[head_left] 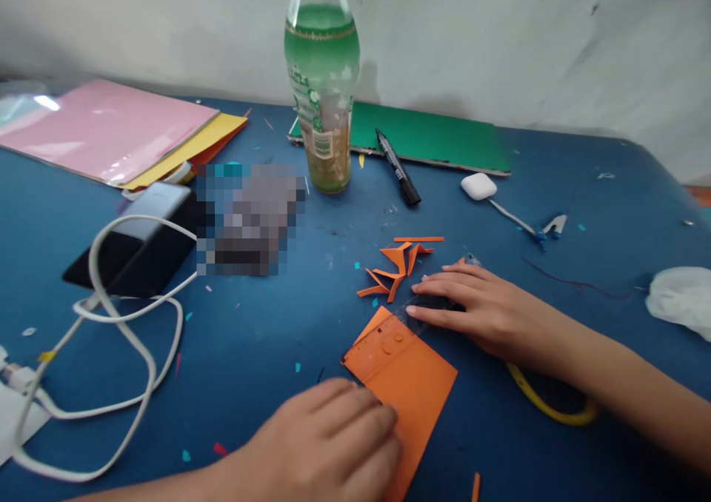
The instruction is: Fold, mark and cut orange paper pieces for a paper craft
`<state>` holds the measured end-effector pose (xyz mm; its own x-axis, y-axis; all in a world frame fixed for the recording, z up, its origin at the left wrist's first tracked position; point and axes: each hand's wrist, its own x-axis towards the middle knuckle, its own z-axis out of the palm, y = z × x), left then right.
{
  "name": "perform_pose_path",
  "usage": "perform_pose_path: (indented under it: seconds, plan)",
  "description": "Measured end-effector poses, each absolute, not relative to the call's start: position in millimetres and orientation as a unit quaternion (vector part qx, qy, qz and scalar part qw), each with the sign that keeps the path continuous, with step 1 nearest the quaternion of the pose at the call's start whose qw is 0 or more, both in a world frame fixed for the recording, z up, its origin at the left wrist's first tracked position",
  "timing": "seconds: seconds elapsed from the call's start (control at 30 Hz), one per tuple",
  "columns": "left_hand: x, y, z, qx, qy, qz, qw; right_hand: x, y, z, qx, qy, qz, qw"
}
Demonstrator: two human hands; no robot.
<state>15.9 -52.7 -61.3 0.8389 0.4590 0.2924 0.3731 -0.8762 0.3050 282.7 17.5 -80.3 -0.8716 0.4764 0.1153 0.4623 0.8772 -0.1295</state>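
An orange paper sheet (414, 376) lies on the blue table (266, 339) in front of me. My left hand (327, 435) rests on its near left edge, fingers together and lying on the paper. My right hand (478, 309) lies flat, fingers stretched out, on a clear ruler (408, 313) that crosses the sheet's far corner. Several orange paper scraps (392, 272) lie just beyond the right fingertips. A yellow-handled tool (547, 406), probably scissors, is partly hidden under my right forearm.
A green-labelled bottle (323, 87) stands at the back, with a black marker (397, 165), a green board (438, 135) and a white earbud case (478, 185) to its right. Pink and yellow sheets (105, 128), a black box (133, 250) and a looped white cable (127, 339) are on the left. White tissue (681, 298) is at the right edge.
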Motion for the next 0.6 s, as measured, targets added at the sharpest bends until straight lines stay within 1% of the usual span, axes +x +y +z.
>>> perform_pose_path:
  seconds: [0.07, 0.13, 0.33, 0.43, 0.53, 0.6]
  plan:
    - [14, -47, -61, 0.924, 0.302, 0.205, 0.112, 280, 22, -79, -0.235, -0.969, 0.048, 0.066]
    - [12, -46, -66, 0.914, 0.339, 0.208, 0.087, 277, 25, -77, -0.23, -0.97, 0.049, 0.054]
    - [15, -71, -92, 0.936, 0.299, 0.185, 0.002, 273, 32, -81, -0.215, -0.975, 0.041, 0.049]
    - [16, -80, -93, 0.95, 0.274, 0.143, -0.034, 274, 31, -84, -0.224, -0.973, 0.03, 0.043]
    - [16, -83, -93, 0.964, 0.243, 0.102, -0.037, 275, 28, -86, -0.229, -0.972, 0.02, 0.044]
    - [17, -84, -94, 0.961, 0.255, 0.101, -0.023, 276, 27, -87, -0.233, -0.971, 0.012, 0.049]
